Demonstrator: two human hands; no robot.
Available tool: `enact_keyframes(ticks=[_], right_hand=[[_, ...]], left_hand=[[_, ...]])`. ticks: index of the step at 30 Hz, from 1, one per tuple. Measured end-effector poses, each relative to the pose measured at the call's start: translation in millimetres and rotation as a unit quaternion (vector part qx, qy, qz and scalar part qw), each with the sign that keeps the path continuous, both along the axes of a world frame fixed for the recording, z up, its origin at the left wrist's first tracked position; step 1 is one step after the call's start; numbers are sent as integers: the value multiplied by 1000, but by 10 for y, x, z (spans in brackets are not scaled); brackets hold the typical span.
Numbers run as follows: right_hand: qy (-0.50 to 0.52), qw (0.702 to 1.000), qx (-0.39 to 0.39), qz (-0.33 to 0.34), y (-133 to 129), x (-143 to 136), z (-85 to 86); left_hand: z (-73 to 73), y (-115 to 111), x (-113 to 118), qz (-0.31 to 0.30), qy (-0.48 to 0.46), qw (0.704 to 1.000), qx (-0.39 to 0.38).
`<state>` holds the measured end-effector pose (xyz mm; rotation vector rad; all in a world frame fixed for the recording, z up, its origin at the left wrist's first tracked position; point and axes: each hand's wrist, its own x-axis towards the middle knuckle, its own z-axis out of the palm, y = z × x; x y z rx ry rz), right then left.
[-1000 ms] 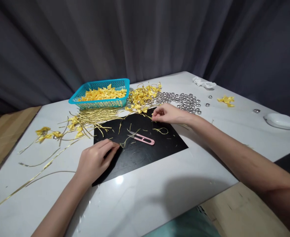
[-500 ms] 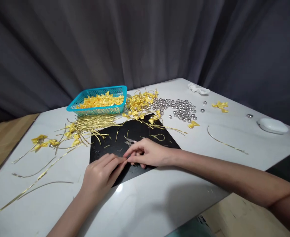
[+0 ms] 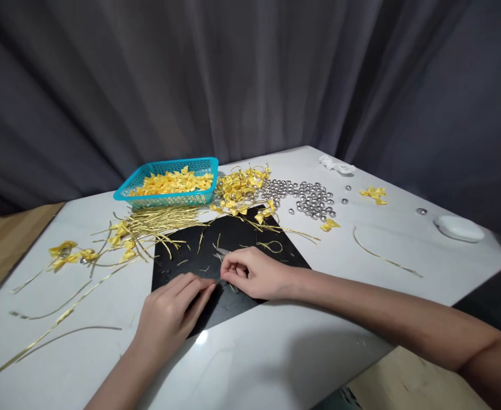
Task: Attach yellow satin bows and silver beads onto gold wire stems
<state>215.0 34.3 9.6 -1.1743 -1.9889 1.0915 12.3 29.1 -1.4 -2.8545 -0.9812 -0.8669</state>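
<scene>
The bare left hand (image 3: 176, 304) and bare right hand (image 3: 254, 273) nearly meet above the black flat mat (image 3: 229, 310). Each has thumb and forefinger pinched together on a thin gold cord (image 3: 218, 281) between them, mostly hidden by the fingers. Just beyond the right hand, the silver blade tips (image 3: 222, 251) of a cutting tool show on the mat, near a looped gold cord (image 3: 270, 246). Farther left lies a heap of shiny gold cord lengths (image 3: 165, 219). Behind it stands a turquoise perforated plastic basket (image 3: 124, 193) holding yellow ribbon bows (image 3: 171, 183). At the far centre, more bows on cords adjoin scattered silver oval beads (image 3: 314, 199).
</scene>
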Motion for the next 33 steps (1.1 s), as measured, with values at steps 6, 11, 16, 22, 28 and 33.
enact_keyframes(ticks=[6, 11, 16, 22, 28, 33], right_hand=[[-18, 997, 70, 36, -16, 5, -4], [-35, 985, 167, 28, -85, -35, -67], [-40, 974, 222, -27, -103, -71, -144], [22, 958, 280, -52, -17, -37, -271], [27, 951, 287, -113, -100, -70, -326], [104, 956, 157, -223, -149, -152, -433]], left_hand=[[19, 4, 8, -6, -12, 1000, 1], [37, 10, 29, -5, -2, 1000, -26], [28, 18, -55, 21, -29, 996, -83], [326, 552, -98, 103, 28, 990, -90], [692, 1976, 14, 243, 79, 960, -112], [532, 2662, 9, 311, 91, 923, -206]])
